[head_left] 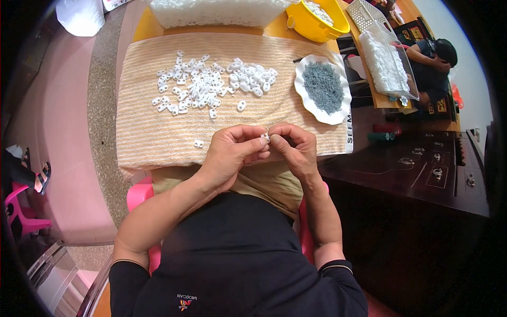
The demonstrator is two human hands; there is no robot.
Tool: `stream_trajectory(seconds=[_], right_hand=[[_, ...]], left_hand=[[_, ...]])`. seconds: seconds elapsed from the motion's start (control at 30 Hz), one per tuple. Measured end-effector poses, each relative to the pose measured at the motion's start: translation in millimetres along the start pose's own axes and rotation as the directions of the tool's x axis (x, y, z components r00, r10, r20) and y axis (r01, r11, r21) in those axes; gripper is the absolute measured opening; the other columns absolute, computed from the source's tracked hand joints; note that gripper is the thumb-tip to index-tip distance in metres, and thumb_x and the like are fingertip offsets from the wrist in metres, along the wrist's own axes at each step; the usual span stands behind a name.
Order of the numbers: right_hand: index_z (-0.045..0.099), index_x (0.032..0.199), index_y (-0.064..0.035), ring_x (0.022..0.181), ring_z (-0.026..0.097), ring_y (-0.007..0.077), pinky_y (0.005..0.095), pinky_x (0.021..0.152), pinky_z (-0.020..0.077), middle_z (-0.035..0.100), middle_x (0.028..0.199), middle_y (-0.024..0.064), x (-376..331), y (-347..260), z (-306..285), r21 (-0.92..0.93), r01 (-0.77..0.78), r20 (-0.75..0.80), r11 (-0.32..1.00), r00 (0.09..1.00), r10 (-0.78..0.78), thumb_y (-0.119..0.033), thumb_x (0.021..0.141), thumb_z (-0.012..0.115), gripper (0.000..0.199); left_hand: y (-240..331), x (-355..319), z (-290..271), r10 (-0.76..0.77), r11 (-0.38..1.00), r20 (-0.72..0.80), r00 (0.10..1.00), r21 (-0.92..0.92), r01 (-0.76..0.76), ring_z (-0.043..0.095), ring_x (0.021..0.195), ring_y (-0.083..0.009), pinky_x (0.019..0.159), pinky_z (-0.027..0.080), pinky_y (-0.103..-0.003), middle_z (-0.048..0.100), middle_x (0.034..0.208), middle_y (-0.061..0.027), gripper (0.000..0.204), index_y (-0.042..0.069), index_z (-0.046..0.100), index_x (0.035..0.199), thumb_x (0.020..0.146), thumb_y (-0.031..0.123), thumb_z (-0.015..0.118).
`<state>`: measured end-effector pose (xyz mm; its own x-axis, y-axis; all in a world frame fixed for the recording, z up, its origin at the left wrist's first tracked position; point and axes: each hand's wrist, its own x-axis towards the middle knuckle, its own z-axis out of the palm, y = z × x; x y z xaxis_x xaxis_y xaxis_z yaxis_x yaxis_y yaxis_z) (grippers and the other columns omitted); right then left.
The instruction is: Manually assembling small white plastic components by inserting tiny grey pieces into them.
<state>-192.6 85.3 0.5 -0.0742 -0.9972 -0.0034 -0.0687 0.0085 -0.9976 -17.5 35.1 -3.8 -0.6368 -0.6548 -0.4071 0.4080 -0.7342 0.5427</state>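
Left fingers (254,146) pinch white piece (265,137) (towel (140,124) bears lettering (349,129)).

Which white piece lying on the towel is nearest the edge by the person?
The lone white piece just left of the left hand; the other pieces on the towel lie farther back.

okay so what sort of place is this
Likely a small, informal workshop: white pieces heaped on a striped towel, a scalloped plate of small grey parts, and a clear bin holding more white pieces.
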Motion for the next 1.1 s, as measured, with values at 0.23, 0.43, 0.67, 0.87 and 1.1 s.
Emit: stream_trajectory(seconds=[0.23, 0.43, 0.67, 0.87, 1.1], right_hand=[[0.064, 0.092, 0.0031, 0.081, 0.058, 0.0076, 0.0214, 0.073, 0.0468, 0.065, 0.089, 0.0031, -2, -2, 0, 0.012, -0.073, 0.028, 0.997, 0.997, 0.072, -0.005, 0.091, 0.063, 0.008], [0.064, 0.092, 0.0026, 0.078, 0.058, 0.0062, 0.0204, 0.071, 0.0465, 0.065, 0.084, 0.0017, -2, -4, 1, 0.009, -0.092, 0.032, 0.996, 0.995, 0.091, -0.008, 0.092, 0.063, 0.011], [0.064, 0.090, 0.0022, 0.076, 0.057, 0.0052, 0.0195, 0.069, 0.0459, 0.064, 0.081, 0.0005, -2, -4, 6, 0.007, -0.118, 0.008, 0.993, 0.993, 0.118, -0.011, 0.093, 0.062, 0.014], [0.064, 0.088, 0.0019, 0.075, 0.057, 0.0050, 0.0196, 0.068, 0.0455, 0.065, 0.080, 0.0008, -2, -7, 10, -0.028, -0.118, -0.003, 0.993, 0.993, 0.118, -0.014, 0.094, 0.060, 0.017], [0.065, 0.086, 0.0015, 0.072, 0.056, 0.0051, 0.0200, 0.067, 0.0455, 0.065, 0.078, 0.0011, 0, -10, 10, 0.024, -0.137, 0.030, 0.990, 0.990, 0.136, -0.014, 0.094, 0.060, 0.018]], left_hand=[[-3, 0, -1, 0.022, 0.999, -0.007, 1.000, 0.037, -0.021, 0.065, 0.076, -0.0117, 0.071, 0.057, -0.024, 0.067, 0.089, -0.0073, 0.017, -0.002, 0.063, 0.103, 0.087, 0.003, 0.066], [-6, 1, -3, 0.037, 0.996, -0.019, 0.999, 0.078, -0.036, 0.066, 0.079, -0.0131, 0.074, 0.057, -0.026, 0.067, 0.091, -0.0089, 0.018, -0.003, 0.062, 0.105, 0.088, 0.004, 0.065], [-7, 0, -3, 0.066, 0.992, -0.023, 0.998, 0.111, -0.063, 0.065, 0.079, -0.0141, 0.076, 0.056, -0.027, 0.067, 0.090, -0.0088, 0.018, -0.004, 0.063, 0.104, 0.088, 0.004, 0.065], [-9, -1, -2, 0.124, 0.979, -0.025, 0.992, 0.167, -0.118, 0.065, 0.078, -0.0131, 0.075, 0.056, -0.026, 0.067, 0.088, -0.0085, 0.018, -0.004, 0.064, 0.104, 0.088, 0.005, 0.065], [-8, -1, -1, 0.139, 0.977, -0.026, 0.990, 0.170, -0.132, 0.065, 0.078, -0.0120, 0.074, 0.056, -0.025, 0.067, 0.087, -0.0082, 0.016, -0.004, 0.064, 0.102, 0.088, 0.003, 0.065]])
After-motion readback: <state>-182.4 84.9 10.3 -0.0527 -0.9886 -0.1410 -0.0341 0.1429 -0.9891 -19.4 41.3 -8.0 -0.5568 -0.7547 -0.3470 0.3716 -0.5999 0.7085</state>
